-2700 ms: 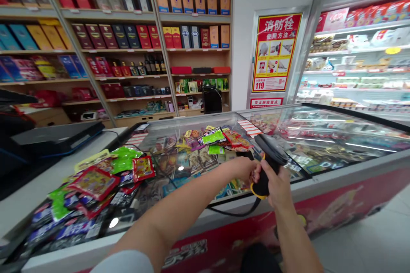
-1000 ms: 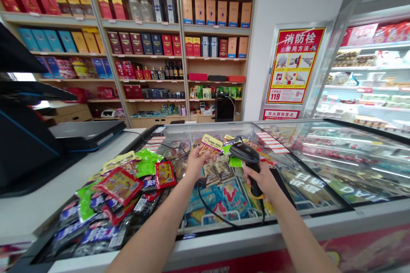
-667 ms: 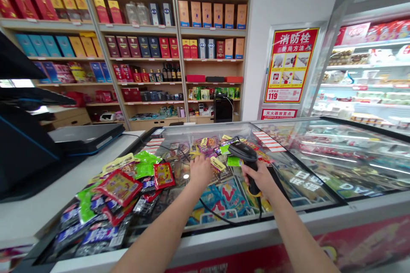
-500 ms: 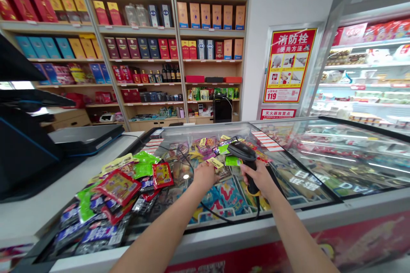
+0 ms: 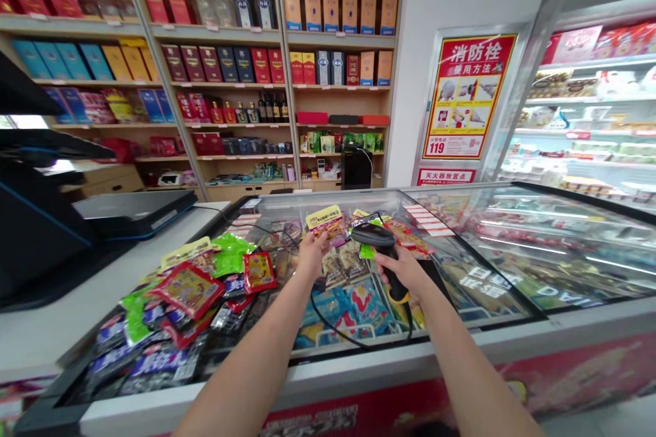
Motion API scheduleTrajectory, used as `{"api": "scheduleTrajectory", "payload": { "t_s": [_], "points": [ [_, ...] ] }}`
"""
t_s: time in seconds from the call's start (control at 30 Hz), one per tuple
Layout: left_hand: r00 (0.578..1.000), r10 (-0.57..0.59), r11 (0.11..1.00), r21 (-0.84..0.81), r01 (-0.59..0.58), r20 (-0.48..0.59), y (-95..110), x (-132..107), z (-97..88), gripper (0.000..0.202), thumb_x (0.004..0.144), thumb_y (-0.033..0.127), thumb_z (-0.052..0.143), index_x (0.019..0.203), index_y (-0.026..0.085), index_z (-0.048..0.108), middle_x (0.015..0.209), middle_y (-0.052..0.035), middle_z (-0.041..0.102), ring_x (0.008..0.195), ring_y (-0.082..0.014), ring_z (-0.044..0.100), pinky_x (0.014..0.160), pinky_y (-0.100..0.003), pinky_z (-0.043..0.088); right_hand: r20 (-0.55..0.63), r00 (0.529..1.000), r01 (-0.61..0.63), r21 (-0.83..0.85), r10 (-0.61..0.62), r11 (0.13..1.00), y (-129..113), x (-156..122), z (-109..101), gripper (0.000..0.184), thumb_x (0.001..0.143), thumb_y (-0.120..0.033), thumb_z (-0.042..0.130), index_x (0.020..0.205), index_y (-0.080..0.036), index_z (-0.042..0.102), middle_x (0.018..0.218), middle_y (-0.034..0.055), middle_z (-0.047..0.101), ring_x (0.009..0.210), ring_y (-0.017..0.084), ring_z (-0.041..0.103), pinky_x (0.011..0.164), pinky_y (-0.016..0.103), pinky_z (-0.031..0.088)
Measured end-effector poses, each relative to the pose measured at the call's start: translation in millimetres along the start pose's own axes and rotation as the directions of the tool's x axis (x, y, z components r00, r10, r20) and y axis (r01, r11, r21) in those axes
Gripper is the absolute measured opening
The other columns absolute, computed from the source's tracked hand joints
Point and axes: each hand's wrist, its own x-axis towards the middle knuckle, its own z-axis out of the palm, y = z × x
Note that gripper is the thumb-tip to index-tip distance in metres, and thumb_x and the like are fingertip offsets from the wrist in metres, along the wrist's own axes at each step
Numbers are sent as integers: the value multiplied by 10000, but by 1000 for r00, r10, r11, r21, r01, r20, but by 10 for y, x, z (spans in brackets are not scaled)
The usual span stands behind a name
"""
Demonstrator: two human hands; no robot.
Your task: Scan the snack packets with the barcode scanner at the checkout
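My right hand (image 5: pixel 402 266) is wrapped round the handle of a black barcode scanner (image 5: pixel 376 235), its head pointing left above the freezer's glass top. Between the fingers of my left hand (image 5: pixel 311 254) is the lower edge of a snack packet (image 5: pixel 328 222) with a yellow top and a purple lower part. The packet is held up, just left of the scanner's head. Red and green snack packets (image 5: pixel 410 235) lie behind the scanner. At the left, a pile of packets has a red packet (image 5: pixel 189 289), a bright green packet (image 5: pixel 231 258) and dark purple packets (image 5: pixel 158 370).
The chest freezer (image 5: pixel 492 341) spans the front, with frozen goods under its glass. A cable (image 5: pixel 333 333) runs from the scanner across the glass. On the left counter (image 5: pixel 31 341) stands a black scale (image 5: pixel 136 212). Shelves of boxes (image 5: pixel 230 63) line the back wall.
My left hand has moved up and left, lifting the yellow and purple packet off the glass. The scanner in my right hand has shifted slightly left. The view has tilted down slightly.
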Motion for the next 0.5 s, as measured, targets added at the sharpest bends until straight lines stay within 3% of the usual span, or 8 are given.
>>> {"api": "scheduleTrajectory", "payload": {
  "t_s": [0.17,0.5],
  "points": [
    [990,109,988,-104,-119,-91,-119,60,-96,424,422,309,920,733,128,697,784,-60,739,808,-223,707,827,-401,577,39,998,-48,-24,49,999,77,118,53,405,655,-491,786,747,-196,525,540,-49,563,399,94,485,395,230,393],
    [980,148,989,17,-147,-131,-124,120,-122,431,458,360,912,757,105,737,789,-84,756,810,-250,722,838,-444,588,72,994,-82,-44,85,996,228,215,91,406,668,-498,793,742,-198,529,542,-45,556,395,98,487,400,248,416]
  ]
}}
